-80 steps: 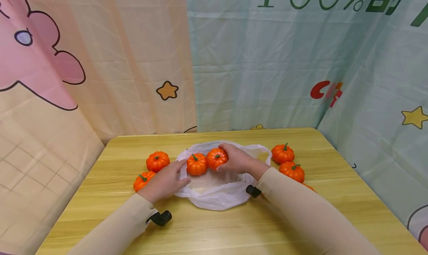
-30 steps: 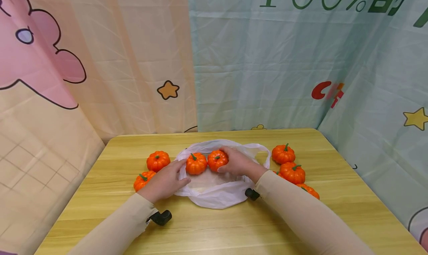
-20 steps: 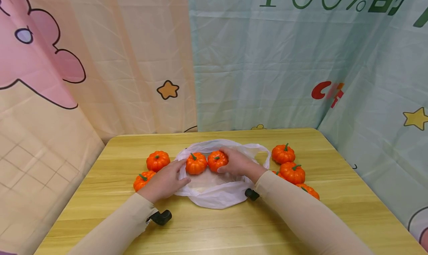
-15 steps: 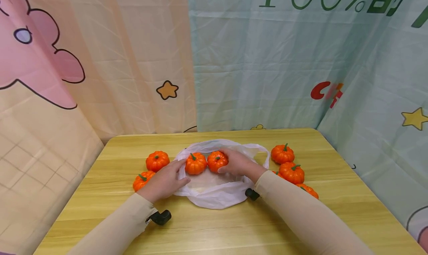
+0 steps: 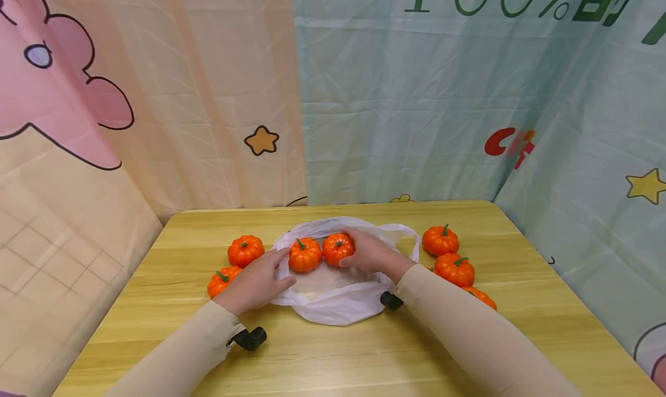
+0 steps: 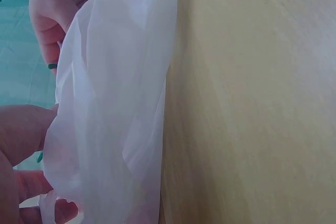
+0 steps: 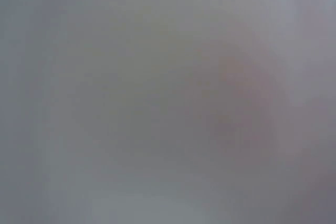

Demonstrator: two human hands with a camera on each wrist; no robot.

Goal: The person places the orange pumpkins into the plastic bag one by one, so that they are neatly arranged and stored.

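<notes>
In the head view my right hand (image 5: 370, 252) grips a small orange pumpkin (image 5: 338, 248) between thumb and fingers, inside the mouth of a white plastic bag (image 5: 340, 311). A second small pumpkin (image 5: 305, 255) sits just left of it in the bag. At the bag's left side is my left hand (image 5: 258, 281), fingers curved at the rim and thumb spread apart. The left wrist view shows thumb and fingers at the edge of the bag (image 6: 115, 98), with a strip of plastic by the fingers; my right hand (image 6: 52, 9) shows beyond it. The right wrist view is a pale blur.
Two more pumpkins lie left of the bag, one behind (image 5: 245, 251) and one nearer (image 5: 222, 281), partly behind the left hand. Several sit on the right, including a far pumpkin (image 5: 440, 239), some partly behind the sleeve (image 5: 468, 322). Curtains (image 5: 406, 108) stand behind the wooden table (image 5: 312, 362).
Since the earliest frame, my right hand has lowered slightly with the pumpkin, and its forearm has drawn back a little, uncovering more of the right-hand pumpkins. Over the last second nothing visibly moves.
</notes>
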